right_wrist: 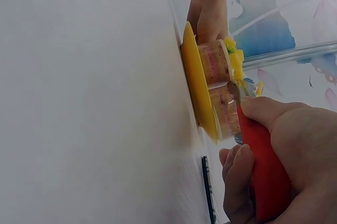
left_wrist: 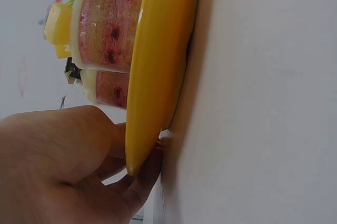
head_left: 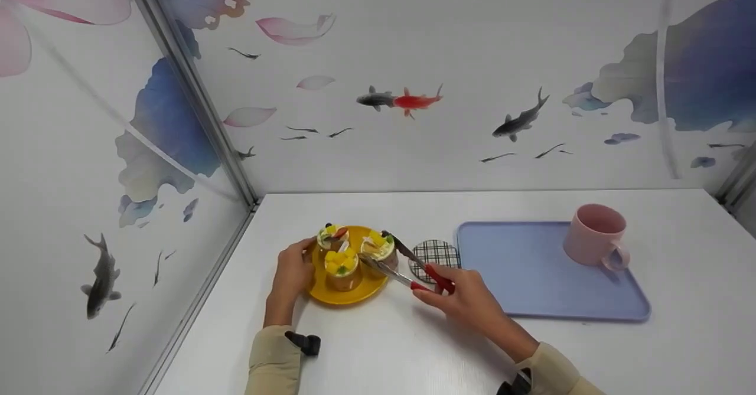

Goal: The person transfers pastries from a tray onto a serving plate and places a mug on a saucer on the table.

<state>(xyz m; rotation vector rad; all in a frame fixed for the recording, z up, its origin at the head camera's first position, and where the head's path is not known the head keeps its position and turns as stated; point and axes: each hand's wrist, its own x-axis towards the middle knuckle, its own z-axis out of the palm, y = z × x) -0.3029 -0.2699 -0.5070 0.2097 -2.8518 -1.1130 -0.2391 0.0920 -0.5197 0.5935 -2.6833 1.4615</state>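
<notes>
My left hand grips the left rim of a round yellow plate, its fingertips under the edge in the left wrist view. Three clear cups of layered cake stand on the plate. The front cake cup has mango cubes on top, the back-left cake cup carries red and dark fruit, and the right cake cup has yellow fruit. In my right hand is a pair of metal tongs with red handles. The tongs' spread tips are on either side of the right cup's top.
A round checked coaster lies right of the plate, partly behind the tongs. Beside it is a blue-lavender tray with a pink mug at its back right. Printed walls border the white table at the back and left.
</notes>
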